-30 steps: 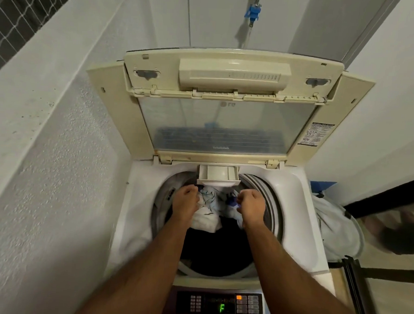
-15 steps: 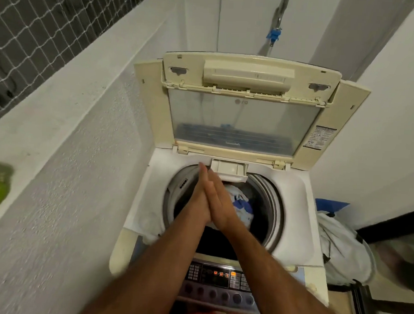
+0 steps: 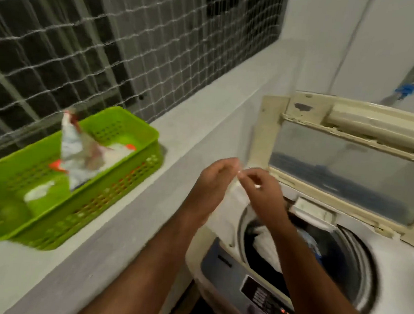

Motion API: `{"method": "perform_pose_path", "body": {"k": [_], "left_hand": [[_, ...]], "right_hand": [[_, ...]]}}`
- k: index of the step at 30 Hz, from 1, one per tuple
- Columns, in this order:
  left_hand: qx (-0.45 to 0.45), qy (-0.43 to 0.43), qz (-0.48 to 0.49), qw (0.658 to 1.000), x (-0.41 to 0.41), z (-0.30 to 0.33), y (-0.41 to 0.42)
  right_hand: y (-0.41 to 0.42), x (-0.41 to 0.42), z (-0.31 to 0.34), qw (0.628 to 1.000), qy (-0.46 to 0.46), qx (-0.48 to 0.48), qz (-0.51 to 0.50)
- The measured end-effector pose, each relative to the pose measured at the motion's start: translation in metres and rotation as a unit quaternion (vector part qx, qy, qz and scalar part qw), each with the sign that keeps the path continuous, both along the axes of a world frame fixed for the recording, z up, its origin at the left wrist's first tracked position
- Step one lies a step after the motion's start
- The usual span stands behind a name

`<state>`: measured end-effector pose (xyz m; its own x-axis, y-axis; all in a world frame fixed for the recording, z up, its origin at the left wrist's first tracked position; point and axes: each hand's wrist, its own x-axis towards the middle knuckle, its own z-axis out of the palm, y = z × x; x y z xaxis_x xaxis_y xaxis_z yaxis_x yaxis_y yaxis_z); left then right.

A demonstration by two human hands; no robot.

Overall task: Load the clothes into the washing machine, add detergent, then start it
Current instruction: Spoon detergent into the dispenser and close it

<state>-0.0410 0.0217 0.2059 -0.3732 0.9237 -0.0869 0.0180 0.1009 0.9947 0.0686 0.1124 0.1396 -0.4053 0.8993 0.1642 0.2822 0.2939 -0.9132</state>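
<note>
Both bare hands are hovering together over the near-left corner of the top-loading washing machine (image 3: 401,282), empty of any visible object. The left hand (image 3: 214,179) is curling loosely with its fingers bent toward the right hand (image 3: 261,191), whose thumb and forefinger are closing toward each other; the fingertips of the two hands are nearly meeting, though the blur is making it impossible to tell whether they are touching or pinching anything. The machine's lid (image 3: 344,164) is standing open at the far side, and white and dark clothes (image 3: 268,249) are lying inside the drum. The control panel (image 3: 265,301) at the near edge is showing lit red and green indicators. To the left, on the grey ledge (image 3: 130,225) under the netted window (image 3: 125,44), a green plastic basket (image 3: 98,199) is sitting well apart from the machine, holding crumpled white packets (image 3: 86,155) with orange markings. A blue-handled tap (image 3: 407,89) is sticking out of the far wall.
</note>
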Motion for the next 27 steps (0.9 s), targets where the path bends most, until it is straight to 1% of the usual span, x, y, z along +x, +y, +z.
{"method": "perform_pose_path", "body": {"k": [3, 5, 7, 9, 11, 13, 15, 16, 17, 19, 21, 23, 25, 27], "left_hand": [[0.077, 0.081, 0.039, 0.993, -0.029, 0.037, -0.034], [0.101, 0.158, 0.050, 0.981, -0.045, 0.058, -0.057], [0.120, 0.250, 0.067, 0.959, -0.061, 0.077, -0.081], [0.145, 0.337, 0.082, 0.927, -0.075, 0.094, -0.103], [0.151, 0.407, 0.102, 0.895, -0.092, 0.105, -0.125], [0.119, 0.457, 0.135, 0.871, -0.112, 0.108, -0.144], [0.069, 0.476, 0.174, 0.859, -0.131, 0.106, -0.160], [0.044, 0.475, 0.189, 0.858, -0.140, 0.105, -0.167], [0.025, 0.470, 0.198, 0.860, -0.147, 0.102, -0.174], [0.002, 0.465, 0.204, 0.862, -0.157, 0.097, -0.183], [-0.014, 0.468, 0.205, 0.859, -0.165, 0.094, -0.190], [-0.033, 0.470, 0.199, 0.860, -0.169, 0.090, -0.194], [-0.053, 0.470, 0.188, 0.861, -0.170, 0.087, -0.196], [-0.061, 0.469, 0.177, 0.863, -0.170, 0.085, -0.197]], "right_hand": [[-0.011, -0.043, 0.048, 0.996, 0.080, -0.016, 0.047], [-0.022, -0.069, 0.077, 0.989, 0.118, -0.013, 0.093], [-0.032, -0.091, 0.101, 0.981, 0.146, -0.003, 0.126], [-0.042, -0.110, 0.119, 0.973, 0.168, 0.016, 0.157], [-0.049, -0.128, 0.134, 0.966, 0.162, 0.044, 0.197], [-0.051, -0.146, 0.146, 0.963, 0.109, 0.091, 0.227], [-0.049, -0.165, 0.158, 0.954, 0.016, 0.167, 0.248], [-0.048, -0.176, 0.164, 0.941, -0.041, 0.209, 0.262], [-0.049, -0.188, 0.168, 0.922, -0.105, 0.250, 0.277], [-0.052, -0.211, 0.174, 0.865, -0.227, 0.331, 0.303], [-0.057, -0.234, 0.173, 0.807, -0.310, 0.389, 0.317], [-0.062, -0.252, 0.170, 0.761, -0.379, 0.414, 0.326], [-0.064, -0.264, 0.164, 0.714, -0.448, 0.417, 0.339], [-0.066, -0.274, 0.159, 0.680, -0.492, 0.418, 0.349]]}}
